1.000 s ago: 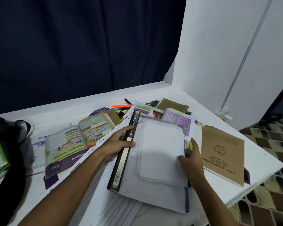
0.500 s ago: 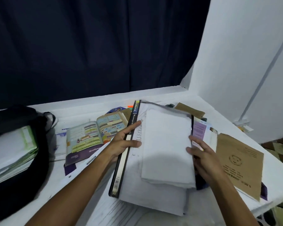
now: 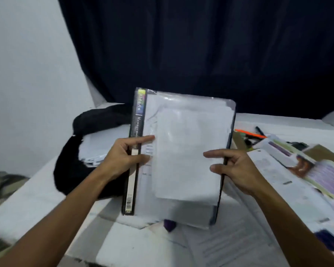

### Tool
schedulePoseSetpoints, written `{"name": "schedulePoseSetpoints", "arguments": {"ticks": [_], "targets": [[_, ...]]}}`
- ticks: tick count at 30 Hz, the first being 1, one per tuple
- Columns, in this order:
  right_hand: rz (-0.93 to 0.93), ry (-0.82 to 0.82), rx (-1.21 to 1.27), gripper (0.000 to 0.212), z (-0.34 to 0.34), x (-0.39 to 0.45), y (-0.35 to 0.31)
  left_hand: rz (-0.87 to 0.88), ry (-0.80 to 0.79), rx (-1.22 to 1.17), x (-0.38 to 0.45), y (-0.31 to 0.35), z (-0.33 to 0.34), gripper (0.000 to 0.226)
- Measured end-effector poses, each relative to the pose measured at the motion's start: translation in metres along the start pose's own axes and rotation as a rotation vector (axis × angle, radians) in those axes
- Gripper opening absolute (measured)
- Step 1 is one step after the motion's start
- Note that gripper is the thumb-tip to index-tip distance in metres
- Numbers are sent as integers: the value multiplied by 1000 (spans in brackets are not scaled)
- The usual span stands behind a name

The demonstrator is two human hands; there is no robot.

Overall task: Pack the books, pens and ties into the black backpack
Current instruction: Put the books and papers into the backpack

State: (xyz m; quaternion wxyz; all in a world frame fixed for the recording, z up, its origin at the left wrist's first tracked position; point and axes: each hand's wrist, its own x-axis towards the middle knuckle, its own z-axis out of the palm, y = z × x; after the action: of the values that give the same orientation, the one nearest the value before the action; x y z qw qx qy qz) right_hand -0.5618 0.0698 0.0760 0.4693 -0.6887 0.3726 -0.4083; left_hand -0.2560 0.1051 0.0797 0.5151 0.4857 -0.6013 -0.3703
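A large book [image 3: 181, 151] with a black spine and a white cover, loose white sheets lying on top, is lifted off the table at the centre of the view. My left hand [image 3: 123, 157] grips its spine, thumb across the cover. My right hand [image 3: 235, 168] grips the opposite edge, thumb and forefinger over the sheets. The black backpack [image 3: 75, 170] lies on the table to the left, behind the book, with white books showing in its mouth. Pens [image 3: 253, 132], one orange, lie at the right behind the book.
Open colourful books [image 3: 301, 160] and white papers [image 3: 258, 218] cover the table on the right. A dark curtain hangs behind the table, with a white wall to the left. The table's left edge [image 3: 17, 199] drops to a patterned floor.
Both hands have raised the book and carried it left toward the backpack. The view has swung left, so the backpack now sits just behind the book.
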Motion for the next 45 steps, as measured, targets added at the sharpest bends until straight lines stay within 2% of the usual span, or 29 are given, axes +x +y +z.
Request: {"name": "schedulePoseSetpoints", "arguments": {"ticks": [5, 12, 15, 21, 24, 29, 36, 39, 42, 45], "targets": [[-133, -15, 7, 42, 90, 17, -4, 85, 165, 90, -50, -1, -80, 67], [-243, -44, -25, 51, 165, 7, 0, 50, 220, 57, -102, -27, -137, 55], [-257, -34, -36, 54, 172, 5, 1, 55, 190, 42, -109, -34, -139, 46], [-202, -120, -67, 66, 175, -1, 10, 112, 158, 154, -109, -50, -138, 50], [-171, -129, -135, 64, 180, -9, 21, 125, 178, 186, -112, -69, -131, 47], [-141, -110, -153, 44, 186, -8, 29, 128, 264, 296, -116, -96, -115, 46], [-142, -63, -161, 56, 190, -10, 26, 137, 402, 316, -112, -100, -108, 43], [-131, -73, -99, 62, 186, -9, 20, 120, 376, 309, -105, -90, -110, 45], [-115, -94, -8, 60, 169, 2, 5, 85, 247, 327, -84, -63, -120, 48], [-87, 8, 130, 61, 153, 17, -8, 20, 112, 353, -53, -35, -128, 53]]}}
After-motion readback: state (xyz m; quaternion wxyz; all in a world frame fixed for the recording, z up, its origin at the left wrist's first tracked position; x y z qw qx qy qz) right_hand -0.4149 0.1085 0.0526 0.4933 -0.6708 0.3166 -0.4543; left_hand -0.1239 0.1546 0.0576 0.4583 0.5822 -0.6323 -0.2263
